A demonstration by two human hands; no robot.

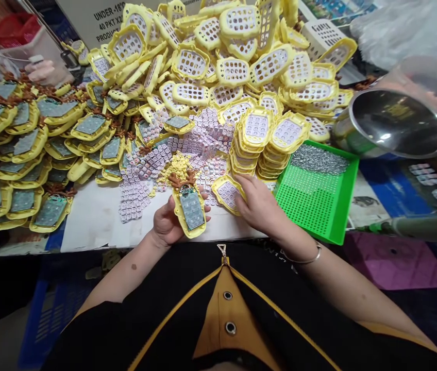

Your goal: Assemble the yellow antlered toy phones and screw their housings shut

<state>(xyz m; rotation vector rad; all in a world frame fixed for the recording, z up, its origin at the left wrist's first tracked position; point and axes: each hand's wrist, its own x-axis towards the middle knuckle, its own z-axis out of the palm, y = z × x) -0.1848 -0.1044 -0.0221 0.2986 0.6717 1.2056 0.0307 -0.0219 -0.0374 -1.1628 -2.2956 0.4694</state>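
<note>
My left hand (pixel 167 220) is closed around a yellow toy phone half (pixel 192 208) with a grey circuit board inside and brown antlers at its top. To the right, my right hand (pixel 257 203) grips the edge of a yellow front shell (pixel 227 191) fitted with a pale keypad, low over the white work surface. Part of that shell is hidden by the fingers. Just behind it stand stacks of similar keypad-fitted shells (pixel 255 126). Pale button sheets (pixel 137 193) and a heap of small yellow pieces (pixel 178 167) lie beyond my left hand.
A green perforated tray (pixel 307 198) with many silver screws (pixel 319 158) sits at right, before a metal bowl (pixel 392 123). Board-fitted halves (pixel 21 170) are piled at left. A high heap of yellow front shells (pixel 237 72) fills the back.
</note>
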